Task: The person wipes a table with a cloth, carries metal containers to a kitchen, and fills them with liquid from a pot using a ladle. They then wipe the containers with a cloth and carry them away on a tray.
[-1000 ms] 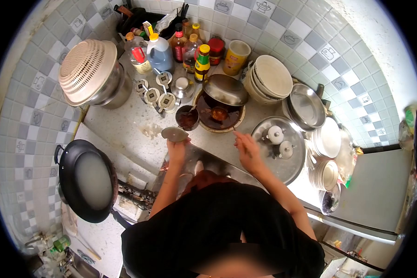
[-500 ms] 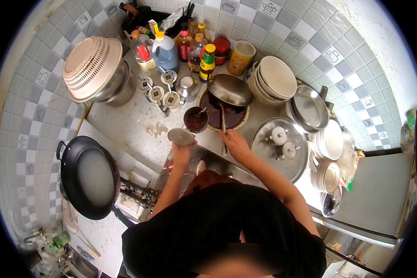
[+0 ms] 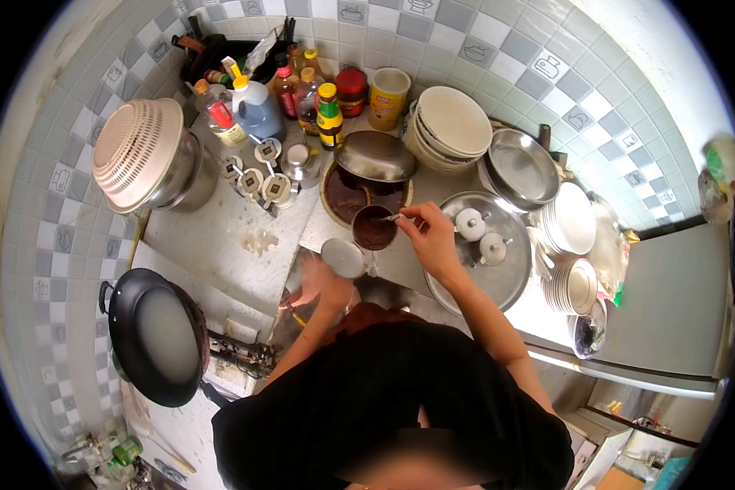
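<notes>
My right hand [image 3: 429, 238] pinches the thin handle of a spoon that dips into a small round container [image 3: 375, 234] of dark red-brown sauce. Behind that container is a wide bowl [image 3: 327, 198] of similar sauce, partly covered by a tilted metal lid [image 3: 376, 157]. My left hand [image 3: 325, 287] is blurred by motion, beside a small pale bowl [image 3: 343, 260] near the counter's front edge. Whether its fingers touch that bowl is unclear.
Bottles [image 3: 329, 118] and jars line the back wall. Stacked bowls [image 3: 455, 122], a round metal tray [image 3: 506, 273] with small white items, and plates [image 3: 570, 287] stand right. A black wok [image 3: 159, 336] and a colander [image 3: 139, 151] are left.
The small sauce container has shifted right, in front of the wide bowl. My right hand has moved from the wide bowl's utensil to the container's spoon. My left hand and pale bowl have moved nearer me.
</notes>
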Demonstrator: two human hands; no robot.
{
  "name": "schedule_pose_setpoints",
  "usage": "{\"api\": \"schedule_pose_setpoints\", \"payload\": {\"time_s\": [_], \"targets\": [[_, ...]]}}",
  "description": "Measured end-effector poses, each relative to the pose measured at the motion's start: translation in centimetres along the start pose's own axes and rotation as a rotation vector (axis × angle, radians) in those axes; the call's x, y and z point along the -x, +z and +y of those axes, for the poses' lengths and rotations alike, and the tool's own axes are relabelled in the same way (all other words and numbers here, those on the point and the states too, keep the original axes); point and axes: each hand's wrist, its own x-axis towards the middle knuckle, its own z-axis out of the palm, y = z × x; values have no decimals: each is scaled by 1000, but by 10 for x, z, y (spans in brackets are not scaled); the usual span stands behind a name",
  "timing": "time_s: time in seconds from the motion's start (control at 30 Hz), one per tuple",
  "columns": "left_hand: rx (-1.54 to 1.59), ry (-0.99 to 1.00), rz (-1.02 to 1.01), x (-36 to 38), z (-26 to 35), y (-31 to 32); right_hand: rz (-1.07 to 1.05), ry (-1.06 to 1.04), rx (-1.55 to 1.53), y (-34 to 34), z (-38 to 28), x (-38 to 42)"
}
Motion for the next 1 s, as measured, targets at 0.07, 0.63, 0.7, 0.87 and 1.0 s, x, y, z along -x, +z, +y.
{"api": "schedule_pose_setpoints", "payload": {"time_s": [0.07, 0.63, 0.7, 0.87, 1.0], "targets": [[18, 5, -36, 2, -2, 9, 22, 6, 17, -8, 5, 7], [35, -164, -303, 25, 7, 72, 56, -58, 160, -84, 14, 67], [139, -277, -366, 29, 21, 79, 113, 110, 56, -92, 20, 78], [58, -338, -477, 36, -3, 92, 180, 242, 1, -107, 44, 107], [-65, -189, -483, 46, -23, 111, 199, 298, 74, -121, 54, 128]]}}
